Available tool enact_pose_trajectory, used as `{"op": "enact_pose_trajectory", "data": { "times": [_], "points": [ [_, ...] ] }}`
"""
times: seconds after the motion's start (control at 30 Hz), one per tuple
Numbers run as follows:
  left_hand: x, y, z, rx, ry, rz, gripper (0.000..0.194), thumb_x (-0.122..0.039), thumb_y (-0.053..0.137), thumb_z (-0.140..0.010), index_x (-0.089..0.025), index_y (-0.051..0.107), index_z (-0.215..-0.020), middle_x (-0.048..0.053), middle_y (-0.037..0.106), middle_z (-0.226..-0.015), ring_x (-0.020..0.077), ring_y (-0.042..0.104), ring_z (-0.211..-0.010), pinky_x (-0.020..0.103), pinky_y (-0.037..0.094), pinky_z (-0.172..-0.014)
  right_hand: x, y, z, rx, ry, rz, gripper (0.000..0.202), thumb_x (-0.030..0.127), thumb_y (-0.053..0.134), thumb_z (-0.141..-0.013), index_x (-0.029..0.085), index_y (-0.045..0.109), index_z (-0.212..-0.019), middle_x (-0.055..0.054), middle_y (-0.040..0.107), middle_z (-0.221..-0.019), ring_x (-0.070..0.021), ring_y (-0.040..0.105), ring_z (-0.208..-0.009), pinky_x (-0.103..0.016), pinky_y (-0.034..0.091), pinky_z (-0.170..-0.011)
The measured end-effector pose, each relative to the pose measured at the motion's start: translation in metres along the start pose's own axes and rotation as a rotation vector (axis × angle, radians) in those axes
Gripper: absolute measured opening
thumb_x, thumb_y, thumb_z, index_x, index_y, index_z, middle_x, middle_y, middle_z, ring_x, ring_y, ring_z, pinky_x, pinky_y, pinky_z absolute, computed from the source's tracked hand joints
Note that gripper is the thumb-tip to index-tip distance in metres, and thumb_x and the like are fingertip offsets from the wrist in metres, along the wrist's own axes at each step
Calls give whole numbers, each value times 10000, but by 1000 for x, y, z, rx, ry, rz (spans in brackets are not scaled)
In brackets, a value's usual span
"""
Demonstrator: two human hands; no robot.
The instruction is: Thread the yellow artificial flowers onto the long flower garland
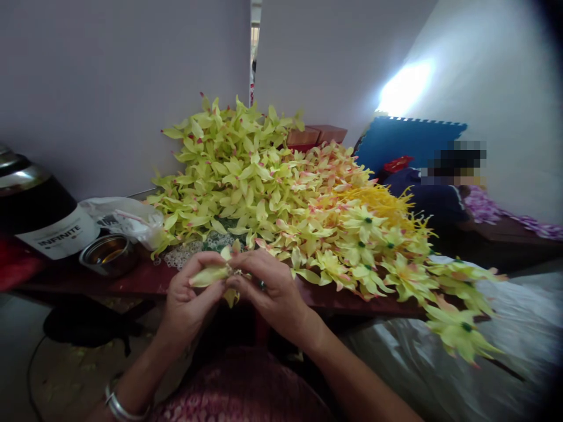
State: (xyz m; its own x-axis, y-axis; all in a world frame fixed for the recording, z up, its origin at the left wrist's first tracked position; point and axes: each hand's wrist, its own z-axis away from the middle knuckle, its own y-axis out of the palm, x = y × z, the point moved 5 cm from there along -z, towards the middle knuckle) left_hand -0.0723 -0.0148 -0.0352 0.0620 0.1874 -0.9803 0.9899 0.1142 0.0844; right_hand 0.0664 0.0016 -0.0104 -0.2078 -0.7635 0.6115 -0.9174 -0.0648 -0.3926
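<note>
Between my two hands is a pale yellow-green artificial flower (210, 276), held in front of the table's near edge. My left hand (187, 299) pinches its petals from the left. The fingers of my right hand (275, 290) close on its middle, where small pale bits show; the fingertips partly hide them. Just beyond my hands lie a patch of small clear rings (182, 253) and some small dark green pieces (220, 242). A large heap of loose yellow-green petal pieces (237, 170) rises behind them. To the right are assembled flowers (369, 234) with green centres.
On the left stand a black flask (39, 199), a metal cup (109, 255) and a plastic bag (127, 217). Yellow stringy pieces (378, 202) and reddish boxes (316, 136) lie behind. Clear plastic sheeting (409, 363) hangs at right. Another person (431, 196) sits beyond.
</note>
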Motion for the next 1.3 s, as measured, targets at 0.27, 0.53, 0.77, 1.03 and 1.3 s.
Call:
{"op": "enact_pose_trajectory", "data": {
  "times": [0.27,0.53,0.77,1.03,1.3],
  "points": [
    [0,3,4,-50,-44,159,359,-175,712,-647,-212,567,-973,-12,621,-803,123,559,-637,184,484,-526,18,-14,17,-150,-175,170,375,61,503,-836,215,526,-1177,-103,630,-1060,-199,582,-1015,-375,488,-857],
    [5,6,5,5,-32,206,363,-150,698,-679,-217,562,-1009,-17,610,-810,103,554,-666,150,443,-585,22,7,17,9,-242,465,313,160,512,-855,140,528,-1167,-123,628,-1136,-262,519,-1122,-411,454,-886],
    [11,6,7,-3,-28,264,378,-144,700,-693,-231,542,-1026,-24,594,-818,97,547,-681,148,432,-580,20,19,22,6,-282,518,342,193,517,-861,94,501,-1187,-145,617,-1167,-292,475,-1199,-421,414,-915],
    [14,11,6,-71,-155,402,455,-135,723,-622,-253,509,-1006,-68,562,-648,54,462,-478,132,365,-462,20,33,27,-57,-266,537,346,126,458,-853,48,490,-1189,-196,620,-1138,-275,475,-1215,-434,395,-965],
    [-1,8,6,-97,-167,391,485,-129,719,-577,-259,523,-1002,-47,614,-695,104,565,-542,191,448,-530,29,41,29,-30,-252,538,420,94,384,-852,43,408,-1268,-230,586,-1164,-298,440,-1241,-489,404,-963]
  ]
}}
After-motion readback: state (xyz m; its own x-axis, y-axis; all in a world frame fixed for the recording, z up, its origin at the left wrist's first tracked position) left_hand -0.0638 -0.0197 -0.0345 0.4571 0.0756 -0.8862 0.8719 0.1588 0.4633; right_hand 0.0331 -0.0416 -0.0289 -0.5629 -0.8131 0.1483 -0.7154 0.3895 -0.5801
